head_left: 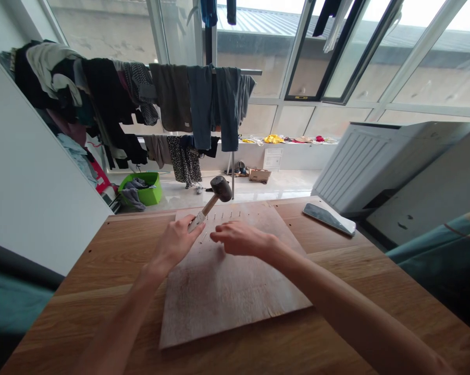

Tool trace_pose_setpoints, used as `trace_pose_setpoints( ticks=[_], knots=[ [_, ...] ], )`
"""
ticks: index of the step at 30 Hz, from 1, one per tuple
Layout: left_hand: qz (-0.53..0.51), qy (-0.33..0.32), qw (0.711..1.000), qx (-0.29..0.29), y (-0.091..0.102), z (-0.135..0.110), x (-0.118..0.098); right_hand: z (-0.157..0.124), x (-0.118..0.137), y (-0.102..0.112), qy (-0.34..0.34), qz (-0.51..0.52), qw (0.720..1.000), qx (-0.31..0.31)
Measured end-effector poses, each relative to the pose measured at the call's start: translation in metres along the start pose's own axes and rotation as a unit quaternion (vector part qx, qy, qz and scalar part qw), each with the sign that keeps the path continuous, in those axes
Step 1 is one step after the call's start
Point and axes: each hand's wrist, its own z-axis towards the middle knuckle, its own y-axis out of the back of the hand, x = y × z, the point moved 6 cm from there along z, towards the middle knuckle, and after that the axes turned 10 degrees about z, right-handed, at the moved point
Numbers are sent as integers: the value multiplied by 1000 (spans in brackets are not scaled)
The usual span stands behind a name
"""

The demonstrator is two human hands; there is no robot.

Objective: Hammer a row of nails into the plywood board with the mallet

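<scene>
My left hand (176,242) grips the wooden handle of a hammer (219,190) with a dark rounded head, raised over the far part of a thin plywood board (227,291). The board lies flat on a wooden table (102,291). My right hand (240,238) rests on the board just right of the left one, fingers pinched low near a small nail (204,237). A row of several small nails (227,214) stands along the board's far edge, under the hammer head.
A phone (329,219) lies face up at the table's far right. Beyond the table are a clothes rack (172,99) hung with garments, a green basket (143,190), a white cabinet (379,161) and large windows. Teal fabric (446,250) lies at the right.
</scene>
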Motion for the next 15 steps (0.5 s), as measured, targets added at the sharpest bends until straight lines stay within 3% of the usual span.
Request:
trace_pose_setpoints(
  ticks=[3,7,10,15],
  knots=[
    [-14,2,1000,4,-1,0,-2,-30,-55,24,-93,62,988,-107],
    [-25,2,1000,11,-6,-1,-8,-64,-111,37,-208,110,934,-269],
    [-12,0,1000,20,-10,-4,-12,-71,-125,30,-233,144,906,-323],
    [11,-18,999,29,-14,-10,-22,-70,-126,23,-234,166,888,-360]
  ],
)
